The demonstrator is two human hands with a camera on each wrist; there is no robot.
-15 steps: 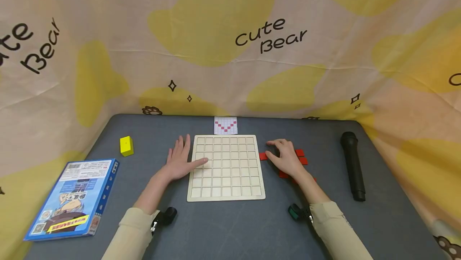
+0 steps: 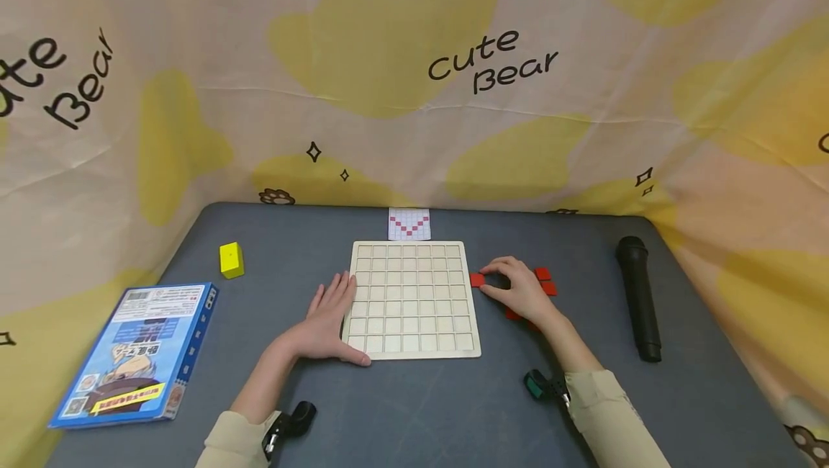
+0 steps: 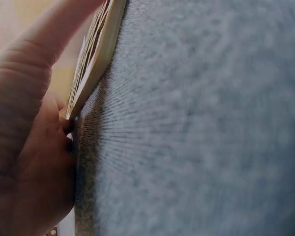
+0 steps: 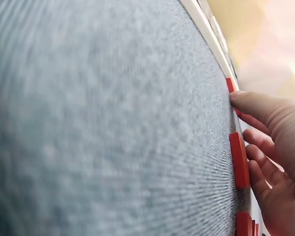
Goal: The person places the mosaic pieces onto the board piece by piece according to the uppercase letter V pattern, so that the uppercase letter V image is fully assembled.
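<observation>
A cream board (image 2: 411,300) with a grid of square recesses lies flat on the grey table. My left hand (image 2: 324,327) rests against its left side, fingers extended along that edge and thumb at the near-left corner. In the left wrist view the thumb (image 3: 24,73) reaches to the board's rim (image 3: 105,49). Just off the board's right edge, a flat red tile (image 2: 477,280) is pinched between the thumb and forefinger of my right hand (image 2: 521,291). More red tiles (image 2: 548,287) lie around and partly under that hand; one red tile (image 4: 240,160) shows below its fingers in the right wrist view.
Behind the board lies a small card (image 2: 409,225) with a pink V pattern on a grid. A yellow block (image 2: 231,261) and a blue box (image 2: 132,356) are on the left. A black microphone (image 2: 638,299) lies on the right. A printed cloth (image 2: 388,93) hangs behind the table.
My left hand has slid toward the near side of the board, its thumb going from the grid to the near-left corner. My right thumb and forefinger have come onto the red tile.
</observation>
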